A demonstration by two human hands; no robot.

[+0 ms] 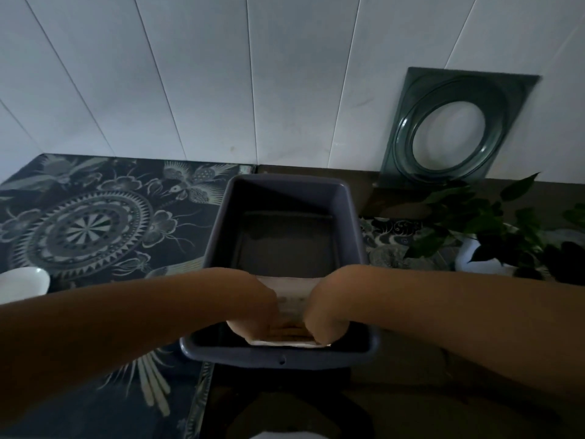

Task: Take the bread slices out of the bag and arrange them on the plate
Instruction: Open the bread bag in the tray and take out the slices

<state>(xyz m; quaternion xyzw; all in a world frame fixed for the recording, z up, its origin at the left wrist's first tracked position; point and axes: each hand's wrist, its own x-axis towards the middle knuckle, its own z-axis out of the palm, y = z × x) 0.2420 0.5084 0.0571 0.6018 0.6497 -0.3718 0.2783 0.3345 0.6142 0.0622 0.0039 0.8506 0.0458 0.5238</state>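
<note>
We see both bare forearms reaching in from the lower corners and converging at centre; left hand (253, 307) and right hand (326, 307) sit close together, wrists bent down, knuckles up, fingers curled shut on the bread bag (292, 299) pinched between them, fingertips hidden below

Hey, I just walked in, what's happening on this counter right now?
A person has both hands down in a purple-grey rectangular tub on the counter. The left hand and right hand each grip an end of a clear bread bag, with the brown edges of bread slices showing between them. No slice is out yet. The rim of a white dish sits at the far left, a dark glass plate leans on the wall, and a leafy plant stands at right.
</note>
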